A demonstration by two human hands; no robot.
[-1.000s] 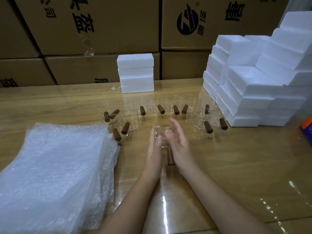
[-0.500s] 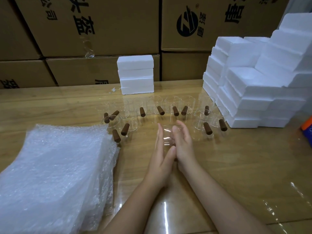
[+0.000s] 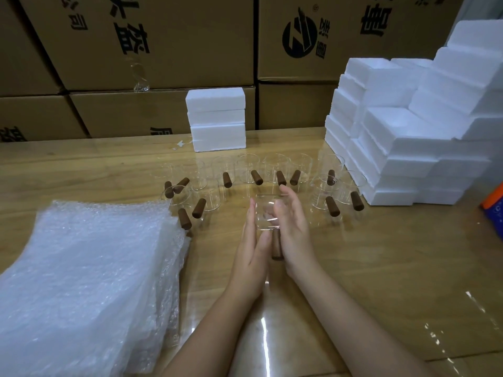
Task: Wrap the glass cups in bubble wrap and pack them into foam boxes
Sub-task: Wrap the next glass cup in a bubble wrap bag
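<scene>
A clear glass cup (image 3: 265,217) with a brown wooden handle (image 3: 277,247) stands on the wooden table (image 3: 381,254), its handle pointing toward me. My left hand (image 3: 251,257) lies flat against the cup's left side with straight fingers. My right hand (image 3: 294,229) cups the right side, thumb over the glass. Several more glass cups (image 3: 275,172) with brown handles stand in an arc just behind. A thick stack of bubble wrap sheets (image 3: 81,281) lies at the left. White foam boxes (image 3: 216,118) stand stacked at the back centre.
A large pile of white foam boxes (image 3: 408,137) fills the back right. Brown cardboard cartons (image 3: 163,50) wall off the table's far edge. An orange and blue object (image 3: 494,210) pokes in at the right edge.
The cup has come slightly toward me between the hands. My fingers went from curled round it to flat; now the right hand cups it again.
</scene>
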